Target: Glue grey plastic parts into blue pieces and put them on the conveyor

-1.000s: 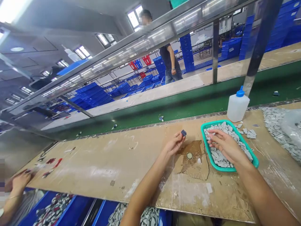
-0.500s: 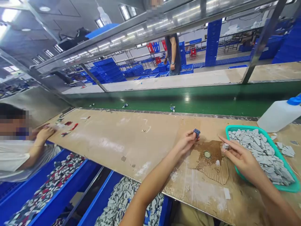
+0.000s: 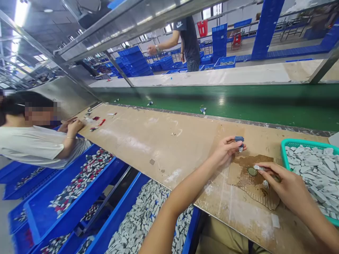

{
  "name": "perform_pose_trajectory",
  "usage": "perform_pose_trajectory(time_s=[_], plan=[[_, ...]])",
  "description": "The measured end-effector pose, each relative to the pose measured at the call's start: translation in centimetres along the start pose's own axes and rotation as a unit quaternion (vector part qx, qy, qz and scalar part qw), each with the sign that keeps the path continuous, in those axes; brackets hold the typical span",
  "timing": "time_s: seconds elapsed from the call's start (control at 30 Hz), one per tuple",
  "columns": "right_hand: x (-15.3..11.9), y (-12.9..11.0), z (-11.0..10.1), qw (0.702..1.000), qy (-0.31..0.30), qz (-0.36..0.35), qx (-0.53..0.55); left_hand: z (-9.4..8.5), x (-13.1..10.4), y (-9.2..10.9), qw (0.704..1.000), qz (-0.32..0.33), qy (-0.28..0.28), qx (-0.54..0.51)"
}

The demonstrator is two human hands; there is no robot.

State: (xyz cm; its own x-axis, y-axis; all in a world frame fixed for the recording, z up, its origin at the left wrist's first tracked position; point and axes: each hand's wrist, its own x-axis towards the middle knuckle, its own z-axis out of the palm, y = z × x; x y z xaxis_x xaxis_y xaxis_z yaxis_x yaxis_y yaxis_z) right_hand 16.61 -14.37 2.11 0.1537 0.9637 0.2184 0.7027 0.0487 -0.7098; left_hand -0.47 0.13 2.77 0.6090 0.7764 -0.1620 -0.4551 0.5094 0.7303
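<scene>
My left hand (image 3: 228,150) pinches a small dark blue piece (image 3: 239,139) between thumb and fingers; a whitish bit shows just beneath it. With thumb and forefinger, my right hand (image 3: 283,180) grips a small light grey piece (image 3: 259,168). That piece is at the edge of a small round metal-rimmed cap (image 3: 252,171), touching or just above it; I cannot tell which. The cap stands on a wet, torn sheet of cardboard (image 3: 271,203). Beside my right hand is a green basket (image 3: 284,153) heaped with grey pieces (image 3: 315,169).
Blue bins (image 3: 104,217) of grey and mixed pieces stand below the table's (image 3: 148,141) near edge. A green belt (image 3: 180,100) runs behind it. On the left a seated co-worker (image 3: 39,141) handles pieces. Another person (image 3: 190,42) stands beyond the frame.
My right hand has moved its grey piece from beside the basket to the cap. The blue piece has turned in my left hand. The view has shifted; the standing person's arm is now outstretched.
</scene>
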Motion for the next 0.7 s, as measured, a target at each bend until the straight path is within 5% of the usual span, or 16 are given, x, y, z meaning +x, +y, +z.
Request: perform_pose_trajectory(time_s=[0.4,0.7], plan=[[-0.9,1.8,-0.1,0.985,0.008,-0.055,-0.161,-0.4,0.4,-0.3,1.000,-0.014,0.011,-0.019],[-1.2,4.0,0.8,0.984,0.012,-0.079,-0.156,0.0,0.1,0.5,1.000,-0.010,0.022,-0.018]])
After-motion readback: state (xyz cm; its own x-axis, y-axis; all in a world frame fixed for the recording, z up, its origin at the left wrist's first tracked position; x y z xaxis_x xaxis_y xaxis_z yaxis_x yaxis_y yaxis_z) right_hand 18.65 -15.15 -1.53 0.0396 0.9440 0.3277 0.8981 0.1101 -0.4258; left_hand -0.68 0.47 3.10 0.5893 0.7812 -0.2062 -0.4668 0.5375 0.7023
